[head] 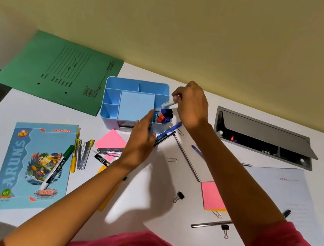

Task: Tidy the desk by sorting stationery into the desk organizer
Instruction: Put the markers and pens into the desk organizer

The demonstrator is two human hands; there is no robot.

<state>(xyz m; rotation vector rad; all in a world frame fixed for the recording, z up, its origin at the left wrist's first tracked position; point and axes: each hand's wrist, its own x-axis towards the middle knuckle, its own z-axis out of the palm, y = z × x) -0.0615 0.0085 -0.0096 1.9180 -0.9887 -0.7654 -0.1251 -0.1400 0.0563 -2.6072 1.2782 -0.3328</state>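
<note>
A light blue desk organizer (120,85) stands at the back of the white desk. Its right compartment holds several markers (165,116) with blue, red and black caps. My right hand (191,106) hovers over that compartment, fingers pinched on a white marker (169,103) tilted above the others. My left hand (140,140) rests against the organizer's front right corner, and several pens (165,134) stick out from under it, though whether it grips them is unclear. A green-capped marker (57,166) lies on a blue notebook (21,163).
A green file folder (59,67) lies at the back left. Staplers (84,152), a yellow pen, pink sticky notes (212,195), binder clips (178,196), paper clips, a metal ruler (210,224) and loose pens are scattered about. An open cable hatch (266,136) sits on the right, above a white sheet (287,191).
</note>
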